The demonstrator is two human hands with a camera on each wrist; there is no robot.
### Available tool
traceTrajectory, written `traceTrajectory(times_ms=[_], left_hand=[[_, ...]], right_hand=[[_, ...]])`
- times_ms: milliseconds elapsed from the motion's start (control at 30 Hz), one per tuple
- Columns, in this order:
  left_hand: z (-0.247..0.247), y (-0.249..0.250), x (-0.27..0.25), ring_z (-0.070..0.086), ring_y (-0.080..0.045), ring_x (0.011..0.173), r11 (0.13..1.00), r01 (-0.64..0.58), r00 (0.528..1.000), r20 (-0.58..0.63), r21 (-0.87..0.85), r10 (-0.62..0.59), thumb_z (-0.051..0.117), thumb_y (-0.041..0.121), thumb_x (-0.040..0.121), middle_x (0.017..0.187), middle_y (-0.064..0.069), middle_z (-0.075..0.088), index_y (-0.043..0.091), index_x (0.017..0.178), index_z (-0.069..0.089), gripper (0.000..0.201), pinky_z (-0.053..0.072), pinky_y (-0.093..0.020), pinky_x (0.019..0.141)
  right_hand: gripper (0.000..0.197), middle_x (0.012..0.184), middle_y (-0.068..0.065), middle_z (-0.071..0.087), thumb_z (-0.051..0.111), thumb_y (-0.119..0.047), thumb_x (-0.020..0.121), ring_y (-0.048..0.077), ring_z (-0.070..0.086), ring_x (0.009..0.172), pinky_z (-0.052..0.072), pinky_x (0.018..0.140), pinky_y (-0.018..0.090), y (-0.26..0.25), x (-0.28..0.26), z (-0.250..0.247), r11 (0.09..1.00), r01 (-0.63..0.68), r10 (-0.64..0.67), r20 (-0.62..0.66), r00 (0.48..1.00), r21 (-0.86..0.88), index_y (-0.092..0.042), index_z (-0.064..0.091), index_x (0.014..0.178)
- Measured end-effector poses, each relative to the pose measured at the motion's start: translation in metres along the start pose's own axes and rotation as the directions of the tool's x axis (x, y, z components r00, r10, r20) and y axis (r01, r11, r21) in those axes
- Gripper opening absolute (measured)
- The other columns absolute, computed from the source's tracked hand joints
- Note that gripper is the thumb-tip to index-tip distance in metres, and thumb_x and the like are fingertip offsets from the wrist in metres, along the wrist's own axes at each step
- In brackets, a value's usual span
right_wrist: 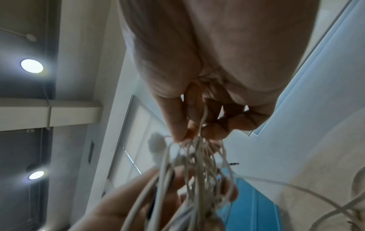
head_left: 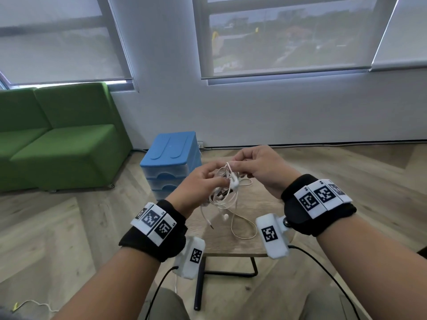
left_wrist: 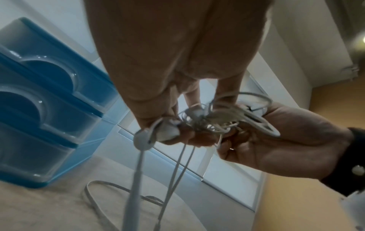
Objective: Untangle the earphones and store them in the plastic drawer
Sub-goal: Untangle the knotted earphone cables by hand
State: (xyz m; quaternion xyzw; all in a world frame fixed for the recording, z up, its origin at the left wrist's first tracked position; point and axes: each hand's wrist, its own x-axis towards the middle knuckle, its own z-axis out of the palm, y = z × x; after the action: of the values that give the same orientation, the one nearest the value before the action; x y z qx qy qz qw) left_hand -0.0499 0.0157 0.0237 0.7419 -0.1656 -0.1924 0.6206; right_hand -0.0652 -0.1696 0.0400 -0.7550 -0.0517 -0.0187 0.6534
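The blue plastic drawer (head_left: 169, 162) stands shut on the floor behind the desk (head_left: 249, 239). The left hand (head_left: 196, 188) has a grip on the white earphones (head_left: 227, 188), a messy knot above the desk. The right hand (head_left: 261, 167) pinches what looks like one wire, though it's blurry.

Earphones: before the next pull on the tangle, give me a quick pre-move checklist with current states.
1. Left hand grips the earphones: ok.
2. Right hand pinches a strand at the top of the knot: ok.
3. Cord untangled: not ok, strands are bunched between the hands.
4. Loose end clear of snags: ok, plug and loops hang over the small table.
5. Plastic drawer open for storing: not ok, all visible drawers are shut.
6. Which strand frees the knot: cannot tell.
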Motion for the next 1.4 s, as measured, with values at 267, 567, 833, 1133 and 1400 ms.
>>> traceTrajectory(times_ms=[267,567,833,1133,1400], left_hand=[[0.004,0.002,0.001,0.066,-0.034,0.087,0.997,-0.021,0.999,-0.034,0.074,0.024,0.068,0.011,0.093,0.106,-0.028,0.073,0.027,0.117,0.070,0.029,0.051,-0.050,0.085],[0.005,0.013,-0.008,0.071,-0.023,0.104,0.982,0.002,0.996,0.087,-0.191,0.014,0.050,0.045,0.103,0.118,-0.011,0.075,0.021,0.123,0.068,0.036,0.055,-0.038,0.089],[-0.011,0.007,-0.001,0.066,-0.020,0.076,0.966,-0.026,0.997,-0.077,-0.258,0.006,0.047,0.006,0.103,0.093,-0.012,0.069,0.010,0.109,0.064,0.018,0.057,-0.029,0.065],[-0.026,0.018,-0.010,0.063,-0.012,0.066,0.942,-0.042,0.993,-0.115,-0.333,0.003,0.035,0.009,0.103,0.088,-0.006,0.067,0.011,0.115,0.065,0.033,0.052,-0.028,0.059],[-0.034,0.014,-0.015,0.063,-0.017,0.070,0.928,-0.051,0.993,-0.118,-0.369,0.008,0.038,0.006,0.102,0.095,-0.011,0.069,0.014,0.120,0.061,0.030,0.054,-0.028,0.055]], right_hand=[[0.009,0.060,0.006,0.051,0.068,-0.006,0.095,0.010,0.039,0.042,0.031,0.042,0.020,0.000,0.001,0.005,0.998,-0.068,0.069,-0.067,0.995,0.018,0.001,0.066,0.090],[0.014,0.050,-0.008,0.055,0.067,-0.007,0.095,0.005,0.042,0.040,0.034,0.040,0.017,-0.005,0.002,0.008,0.999,-0.030,0.030,-0.019,0.999,-0.030,-0.006,0.064,0.082],[0.008,0.081,0.015,0.065,0.064,-0.005,0.097,0.018,0.063,0.070,0.044,0.056,0.024,-0.005,0.001,-0.001,0.989,0.038,-0.038,-0.003,0.999,0.140,-0.004,0.071,0.100],[0.030,0.109,0.010,0.071,0.061,0.002,0.091,0.025,0.068,0.100,0.049,0.085,0.039,0.017,0.005,0.008,0.978,-0.097,0.093,0.030,0.995,0.182,-0.011,0.070,0.116],[0.016,0.072,0.008,0.061,0.064,-0.009,0.098,0.019,0.056,0.058,0.051,0.065,0.038,0.015,0.000,0.018,0.988,0.000,-0.008,0.046,0.999,0.157,0.005,0.068,0.104]])
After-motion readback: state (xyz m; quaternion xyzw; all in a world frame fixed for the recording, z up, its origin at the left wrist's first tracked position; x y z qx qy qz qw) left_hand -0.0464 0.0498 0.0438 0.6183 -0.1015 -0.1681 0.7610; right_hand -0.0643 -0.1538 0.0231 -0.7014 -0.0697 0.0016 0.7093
